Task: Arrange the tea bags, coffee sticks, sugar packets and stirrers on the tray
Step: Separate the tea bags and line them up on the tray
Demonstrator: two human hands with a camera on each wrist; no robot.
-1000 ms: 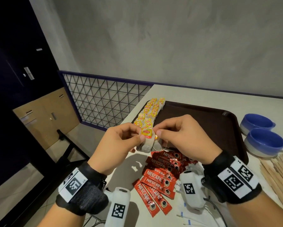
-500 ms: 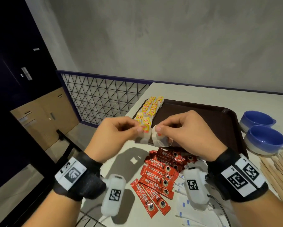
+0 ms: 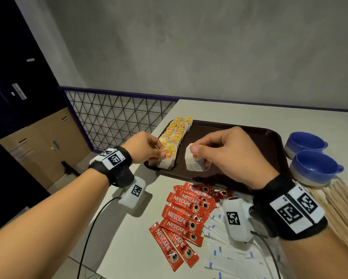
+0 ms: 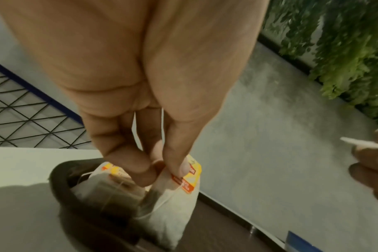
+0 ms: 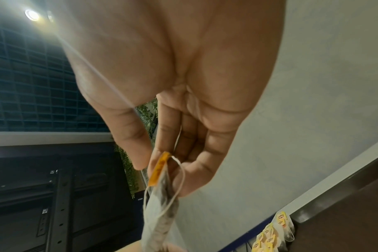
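each hand (image 3: 147, 147) (image 3: 227, 150) with 1 pinched tea bag (image 3: 166, 163) (image 3: 194, 161) above the tray (image 3: 249, 137)

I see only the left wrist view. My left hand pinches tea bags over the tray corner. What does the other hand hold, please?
Observer: The right hand pinches one tea bag above the tray.
Operator: Are other tea bags already on the tray?
Observer: Yes, two rows of tea bags with yellow tags lie along its left edge.
Operator: And the coffee sticks?
Observer: The coffee sticks lie on the table, in front of the tray, not on it.
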